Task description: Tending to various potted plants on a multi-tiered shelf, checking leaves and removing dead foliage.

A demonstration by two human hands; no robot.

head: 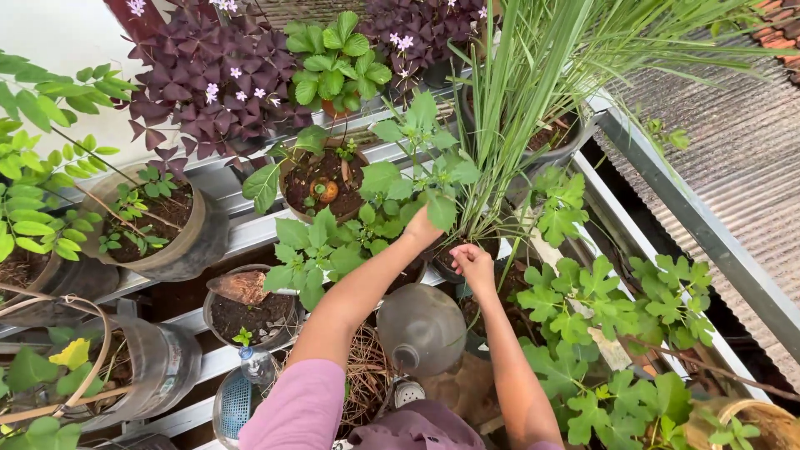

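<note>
My left hand [422, 227] reaches up among the broad green leaves of a potted plant [392, 179], its fingers partly hidden behind a leaf, near the base of tall grass-like stalks [508, 108]. Just below the foot of those stalks, my right hand [473, 263] is curled, the fingers bent inward over the dark pot [454, 271]. Whether either hand grips anything is hidden. A grey rounded jug [422, 327] lies between my forearms.
Several pots sit on metal rails [242, 233]: purple-leaved plants with small pink flowers [208, 83] at the back, a soil-filled pot [321, 179], a pot with a trowel [246, 287]. A corrugated roof [742, 150] lies to the right, below the rail edge.
</note>
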